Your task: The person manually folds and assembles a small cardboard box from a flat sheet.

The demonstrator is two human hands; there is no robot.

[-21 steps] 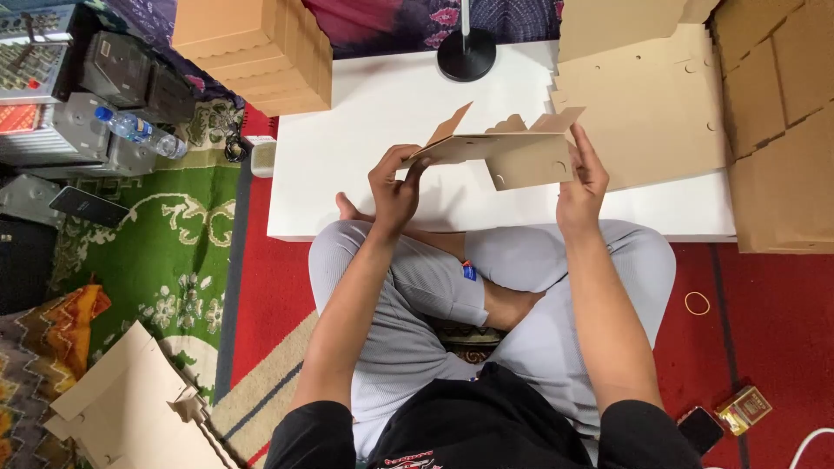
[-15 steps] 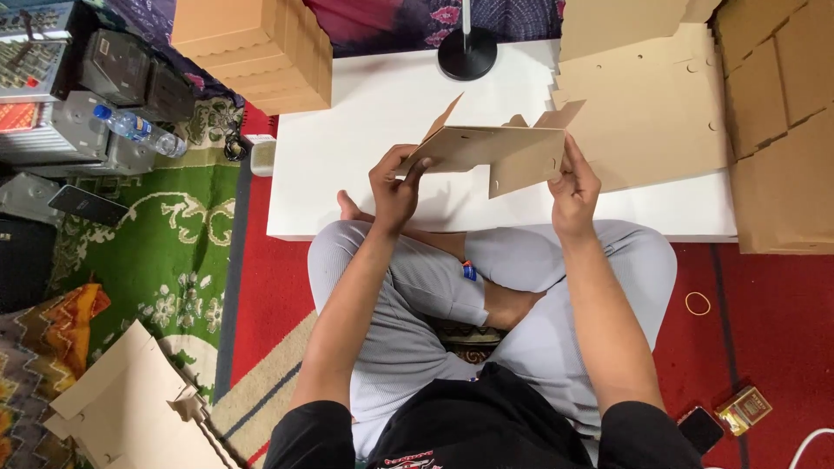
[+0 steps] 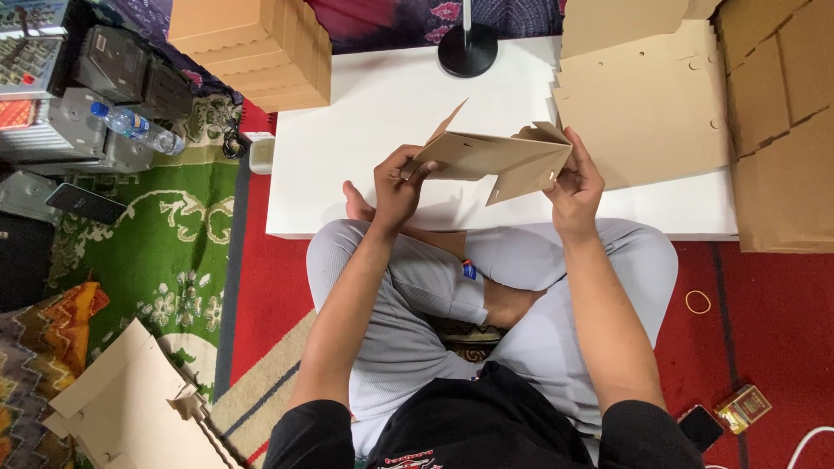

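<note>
Folding part-done: box blank [image 3: 495, 156], held above the table's [image 3: 365, 165] near edge, left hand [image 3: 395, 187] pinching its left end, right hand [image 3: 575, 182] gripping its right flap; sides half-raised, flaps untucked.

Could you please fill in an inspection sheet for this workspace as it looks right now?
Surface: low white table, over the crossed legs.
Job's things: die-cut cardboard blank, partly folded, held above the table.
Clutter: flat blanks on the table's right; stacked boxes at its far left corner; black round stand base.
Hands: left hand grips the blank's left end; right hand its right end.
Cables: white cable, bottom right.
Surroundings: water bottle, rubber band, phone on patterned rugs.
</note>
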